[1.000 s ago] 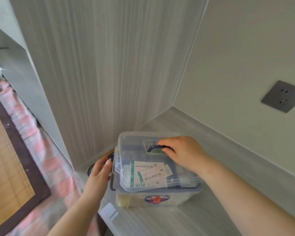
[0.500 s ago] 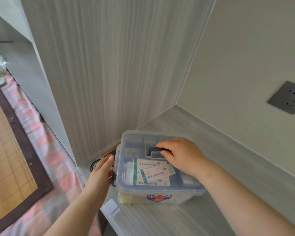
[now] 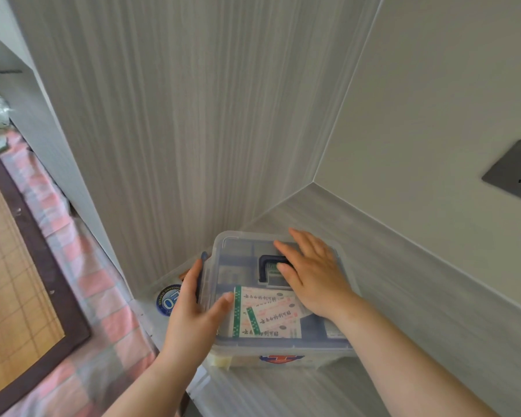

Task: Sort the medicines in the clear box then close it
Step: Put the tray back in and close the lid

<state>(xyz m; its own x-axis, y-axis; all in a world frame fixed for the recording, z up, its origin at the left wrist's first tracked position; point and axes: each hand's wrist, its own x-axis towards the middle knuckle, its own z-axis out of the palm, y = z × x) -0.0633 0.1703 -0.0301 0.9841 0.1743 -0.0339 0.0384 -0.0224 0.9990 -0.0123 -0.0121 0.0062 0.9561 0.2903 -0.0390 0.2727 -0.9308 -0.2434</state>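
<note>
The clear box (image 3: 238,245) sits on the grey shelf in the corner, its clear lid down on top. Through the lid show white medicine packets with green stripes (image 3: 268,314) and a dark blue handle (image 3: 265,266). My right hand (image 3: 310,275) lies flat on the lid beside the handle, fingers spread. My left hand (image 3: 193,308) grips the box's left edge, thumb on the lid, fingers down the side by a dark blue latch (image 3: 203,258).
Wood-grain walls close the corner behind and left of the box. A round blue-and-white sticker (image 3: 168,299) lies on the shelf at the box's left. A grey wall socket (image 3: 513,170) is at the right. Pink checked bedding (image 3: 73,266) and a woven mat lie lower left.
My right hand has let go of the blue handle and now lies flat on the lid. My left hand has shifted onto the lid's left edge. The lid sits lower.
</note>
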